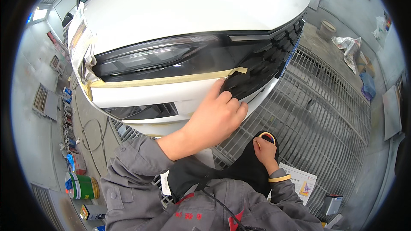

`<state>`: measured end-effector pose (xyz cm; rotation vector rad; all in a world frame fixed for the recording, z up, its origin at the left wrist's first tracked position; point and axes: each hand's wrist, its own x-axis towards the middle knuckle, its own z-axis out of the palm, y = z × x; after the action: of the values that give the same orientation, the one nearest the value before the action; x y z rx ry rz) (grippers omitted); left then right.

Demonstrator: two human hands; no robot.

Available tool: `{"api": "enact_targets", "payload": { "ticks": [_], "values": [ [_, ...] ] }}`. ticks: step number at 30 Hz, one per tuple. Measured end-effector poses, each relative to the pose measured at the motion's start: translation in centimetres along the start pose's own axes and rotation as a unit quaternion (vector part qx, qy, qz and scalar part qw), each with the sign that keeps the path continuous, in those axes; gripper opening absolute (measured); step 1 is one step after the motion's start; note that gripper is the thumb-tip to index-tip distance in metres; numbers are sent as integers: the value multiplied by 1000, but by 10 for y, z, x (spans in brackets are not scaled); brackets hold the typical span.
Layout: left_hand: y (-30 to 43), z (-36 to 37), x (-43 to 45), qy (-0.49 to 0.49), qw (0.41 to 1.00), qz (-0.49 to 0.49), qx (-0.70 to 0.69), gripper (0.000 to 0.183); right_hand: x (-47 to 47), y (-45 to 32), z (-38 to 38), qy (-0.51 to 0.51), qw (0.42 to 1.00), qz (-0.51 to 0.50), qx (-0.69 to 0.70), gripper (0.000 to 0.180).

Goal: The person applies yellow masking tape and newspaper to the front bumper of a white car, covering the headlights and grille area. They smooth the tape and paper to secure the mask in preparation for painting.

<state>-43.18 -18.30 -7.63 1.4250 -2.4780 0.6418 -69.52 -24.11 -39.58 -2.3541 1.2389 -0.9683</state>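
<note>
My left hand [220,114] reaches over the white front bumper [154,94] of a car, one finger extended to the lower edge of a masking tape strip [160,80] and the others bent. No held object shows in it; its palm side is hidden. The strip runs below the headlight [151,56], its right end lying over the black grille [257,67]. Near my knee, my right hand [266,150] grips a roll of masking tape [272,137]. A yellow ring [279,178] circles my right wrist.
Metal floor grating [321,109] spans the right side, with a newspaper sheet [298,179] and a rectangular can [332,203] on it. Paper covering [80,45] is taped at the car's left side. A green bucket [82,186], several cans and a looped hose [93,134] stand or lie left.
</note>
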Motion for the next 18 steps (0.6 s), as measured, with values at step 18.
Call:
{"api": "enact_targets", "payload": {
  "ticks": [18],
  "values": [
    [-86, -81, -152, 60, 988, -141, 31, 26, 0, -3, 7, -26, 997, -4, -79, 13]
  ]
}}
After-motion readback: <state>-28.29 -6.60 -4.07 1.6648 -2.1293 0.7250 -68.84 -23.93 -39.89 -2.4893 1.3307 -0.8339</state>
